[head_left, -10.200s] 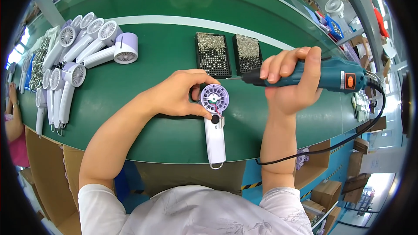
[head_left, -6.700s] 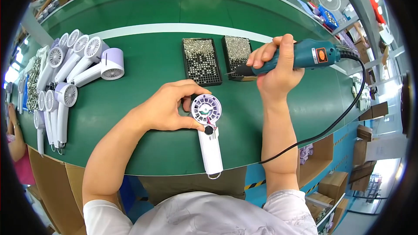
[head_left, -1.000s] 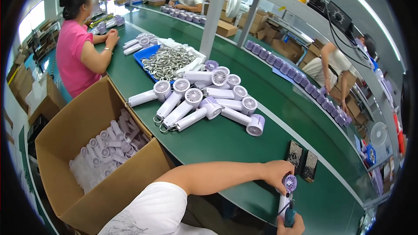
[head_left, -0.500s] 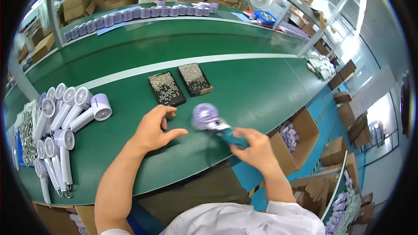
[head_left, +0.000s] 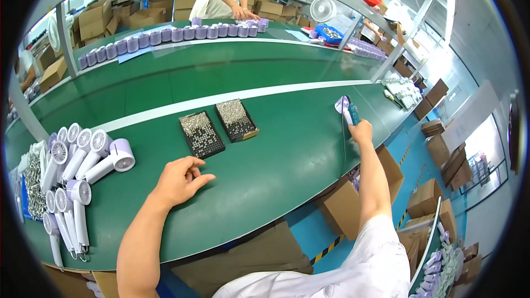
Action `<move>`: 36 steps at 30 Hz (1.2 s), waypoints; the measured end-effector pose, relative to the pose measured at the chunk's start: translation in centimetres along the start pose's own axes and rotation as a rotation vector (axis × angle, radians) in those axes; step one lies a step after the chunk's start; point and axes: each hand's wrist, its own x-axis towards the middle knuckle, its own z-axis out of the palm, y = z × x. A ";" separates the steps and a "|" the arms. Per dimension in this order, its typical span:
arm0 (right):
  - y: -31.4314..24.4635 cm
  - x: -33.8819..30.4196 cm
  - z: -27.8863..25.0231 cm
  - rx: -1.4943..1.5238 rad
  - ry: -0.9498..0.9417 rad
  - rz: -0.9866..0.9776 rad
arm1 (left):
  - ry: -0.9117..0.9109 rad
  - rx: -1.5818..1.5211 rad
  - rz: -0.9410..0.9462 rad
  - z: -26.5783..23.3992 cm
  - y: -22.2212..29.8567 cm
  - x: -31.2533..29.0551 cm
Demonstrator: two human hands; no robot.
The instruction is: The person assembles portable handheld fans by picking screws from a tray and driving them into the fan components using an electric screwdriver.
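At the right part of the green workbench [head_left: 276, 160], my right hand [head_left: 361, 131] is stretched far out and closed around a teal power screwdriver [head_left: 354, 113]. A small white-and-lilac piece [head_left: 343, 106] sits right against the tool; whether it is in my grip or on the bench I cannot tell. A thin dark cord hangs down beside it. Over the bench's near middle, my left hand [head_left: 179, 181] is empty, its thumb apart from loosely curled fingers. Just beyond it are two black trays of small metal screws, a left tray [head_left: 201, 134] and a right tray [head_left: 236, 120].
White-and-lilac handheld fans [head_left: 83, 190] lie in a cluster at the left, beside a pile of metal parts [head_left: 36, 187]. An open cardboard box [head_left: 342, 207] stands below the right edge. Across the bench, another person's hands [head_left: 241, 12] work at a row of lilac cups [head_left: 176, 35].
My right hand has swung away to the far right with the screwdriver and the lilac piece. My left hand has drawn back slightly to the left.
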 end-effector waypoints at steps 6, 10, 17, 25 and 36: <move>2.1 8.1 3.1 -0.023 -0.089 0.194 | 0.068 -0.082 -0.074 0.4 -1.5 0.1; 1.6 10.4 4.8 -0.096 -0.089 0.167 | 0.107 -0.100 -0.106 0.4 -2.3 -0.1; 0.4 12.7 6.0 -0.135 -0.124 0.080 | 0.134 -0.111 -0.198 0.1 -2.4 -0.6; 0.7 11.5 4.1 -0.070 0.239 -0.371 | 0.147 0.025 -0.017 0.5 -1.6 1.2; -24.2 -7.9 -3.1 0.672 0.104 -1.330 | 0.326 0.310 0.071 0.8 -2.6 0.3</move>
